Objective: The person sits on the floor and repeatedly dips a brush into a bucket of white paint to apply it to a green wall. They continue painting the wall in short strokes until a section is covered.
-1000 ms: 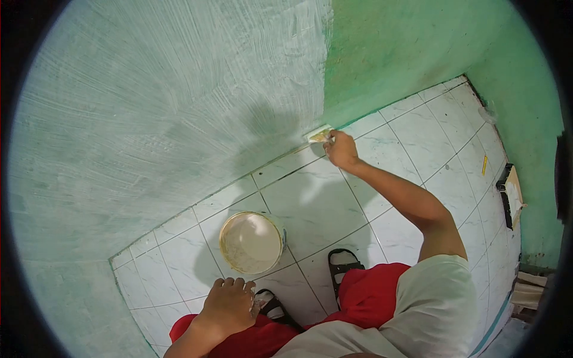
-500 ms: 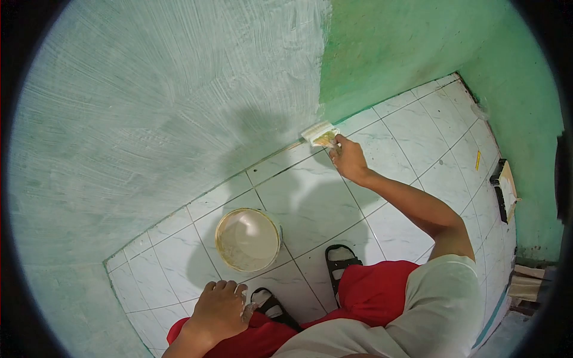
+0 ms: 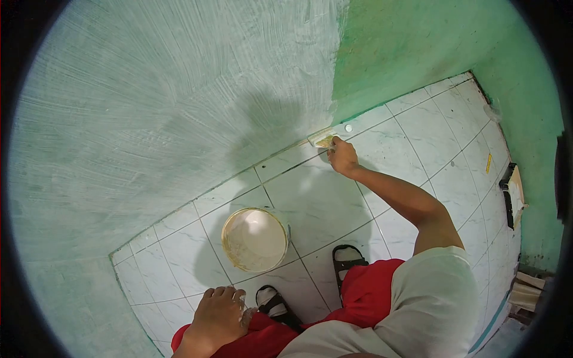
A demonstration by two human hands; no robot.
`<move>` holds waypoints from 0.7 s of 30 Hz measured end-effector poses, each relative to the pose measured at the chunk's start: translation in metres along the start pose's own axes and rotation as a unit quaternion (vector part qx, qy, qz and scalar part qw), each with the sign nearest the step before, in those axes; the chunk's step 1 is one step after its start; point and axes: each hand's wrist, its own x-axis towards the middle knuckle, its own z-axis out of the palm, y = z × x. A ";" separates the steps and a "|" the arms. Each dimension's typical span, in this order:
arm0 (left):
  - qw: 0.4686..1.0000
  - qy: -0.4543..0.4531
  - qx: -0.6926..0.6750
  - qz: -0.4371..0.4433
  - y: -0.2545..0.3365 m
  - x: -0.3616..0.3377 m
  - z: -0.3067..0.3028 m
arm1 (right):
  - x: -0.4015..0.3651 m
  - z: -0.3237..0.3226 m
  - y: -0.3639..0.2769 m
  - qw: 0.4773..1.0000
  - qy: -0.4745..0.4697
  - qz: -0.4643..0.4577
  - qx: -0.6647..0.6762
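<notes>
My right hand point(image 3: 342, 157) is closed round the handle of a wide paintbrush point(image 3: 323, 141), which carries white paint. The bristles are at the foot of the wall, where it meets the floor tiles, just under the border between white streaks and bare green. Over my left knee, on the red trousers point(image 3: 264, 336), lies my left hand point(image 3: 218, 313), holding nothing; its fingers bend down over the knee and white paint smears show near the thumb. In front of that knee stands a round bucket point(image 3: 227, 253) with white paint inside and a crusted rim.
Streaky white paint covers the left of the wall point(image 3: 179, 89); the right part point(image 3: 406, 48) is green. A white spot point(image 3: 348, 127) lies on the tiles beside the brush. By the right wall are a yellow strip point(image 3: 489, 163) and a black-edged tray-like object point(image 3: 512, 197).
The brush has come down slightly along the wall's foot, and a white spot now shows on the tiles beside it. The view has shifted a little; my left hand stays on the knee.
</notes>
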 end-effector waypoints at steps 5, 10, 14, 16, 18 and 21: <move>1.000 -0.001 0.007 0.001 0.002 0.002 -0.002 | 0.011 -0.006 -0.002 0.998 0.022 -0.047 -0.020; 1.000 -0.003 0.007 0.024 -0.003 0.005 -0.001 | -0.011 -0.045 -0.021 0.996 0.062 -0.066 0.021; 0.999 0.008 0.017 0.035 -0.006 0.005 0.002 | -0.039 -0.056 -0.026 0.996 0.060 -0.048 0.043; 0.999 0.001 0.015 0.038 -0.007 0.005 0.001 | -0.043 -0.050 -0.024 0.998 0.052 -0.033 0.032; 0.999 -0.006 0.012 0.037 -0.009 0.004 0.002 | -0.041 -0.033 -0.017 0.998 0.038 -0.052 0.017; 0.999 0.013 0.004 0.036 -0.012 0.001 0.005 | -0.030 -0.010 -0.018 0.999 0.015 -0.031 -0.015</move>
